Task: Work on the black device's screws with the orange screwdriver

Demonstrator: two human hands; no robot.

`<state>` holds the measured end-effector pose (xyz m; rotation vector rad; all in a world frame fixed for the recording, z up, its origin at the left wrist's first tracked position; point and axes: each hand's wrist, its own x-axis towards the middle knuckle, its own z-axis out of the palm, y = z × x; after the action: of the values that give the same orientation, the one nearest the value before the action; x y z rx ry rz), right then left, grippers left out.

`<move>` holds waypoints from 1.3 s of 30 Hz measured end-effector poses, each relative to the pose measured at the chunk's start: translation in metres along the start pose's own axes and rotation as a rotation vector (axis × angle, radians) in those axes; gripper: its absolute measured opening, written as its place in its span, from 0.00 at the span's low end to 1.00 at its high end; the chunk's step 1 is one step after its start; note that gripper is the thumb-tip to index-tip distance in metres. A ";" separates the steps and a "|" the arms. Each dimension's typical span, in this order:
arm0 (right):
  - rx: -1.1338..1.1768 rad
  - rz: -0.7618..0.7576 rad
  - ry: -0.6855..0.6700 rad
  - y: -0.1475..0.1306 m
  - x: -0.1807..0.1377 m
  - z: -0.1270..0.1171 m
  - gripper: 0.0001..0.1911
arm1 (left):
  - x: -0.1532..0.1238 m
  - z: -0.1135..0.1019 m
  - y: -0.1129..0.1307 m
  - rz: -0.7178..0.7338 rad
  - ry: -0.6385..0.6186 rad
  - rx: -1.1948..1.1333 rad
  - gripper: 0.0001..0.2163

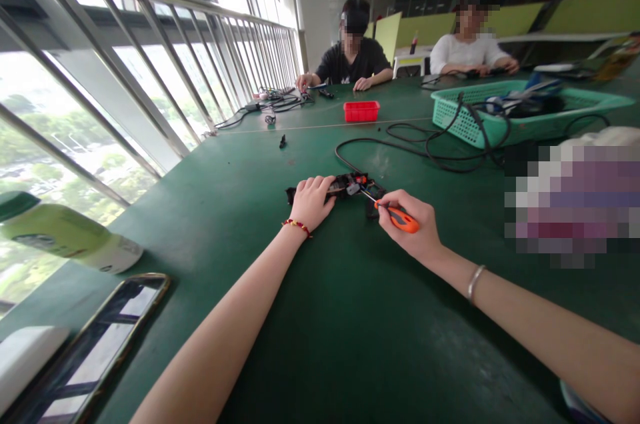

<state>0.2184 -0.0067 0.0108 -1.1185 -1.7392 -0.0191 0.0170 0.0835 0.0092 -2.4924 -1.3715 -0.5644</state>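
My left hand [313, 201] presses down on a small black device [345, 186] lying on the green table [325, 317], fingers curled over its left end. My right hand [410, 224] grips an orange-handled screwdriver [400, 217]. Its metal tip points up and left into the device's red and white parts. A red bead bracelet is on my left wrist, a silver bangle on my right.
A phone [107, 344] and a green-white bottle [65, 234] lie near left. Black cables [425, 147] run to a teal basket [520, 114]. A red tray [361, 111] sits mid-table. Two other people sit at the far end. A railing and windows line the left.
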 end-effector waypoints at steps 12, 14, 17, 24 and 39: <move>0.082 0.078 0.071 -0.004 0.001 0.002 0.12 | 0.000 0.000 0.000 -0.004 -0.004 -0.004 0.18; 0.085 0.054 0.084 -0.004 0.001 0.003 0.16 | 0.000 0.000 0.000 -0.007 -0.009 -0.007 0.18; 0.073 0.007 0.081 -0.002 0.000 0.003 0.16 | 0.000 0.000 0.000 -0.010 -0.013 -0.012 0.18; -0.016 -0.030 -0.025 0.000 -0.001 0.000 0.07 | -0.001 -0.002 0.001 -0.012 -0.019 -0.009 0.18; -0.049 -0.054 0.054 0.000 0.000 0.002 0.10 | 0.000 -0.001 0.000 -0.005 -0.007 -0.002 0.18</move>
<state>0.2169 -0.0059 0.0093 -1.0966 -1.7288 -0.1244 0.0170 0.0828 0.0100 -2.4955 -1.3815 -0.5585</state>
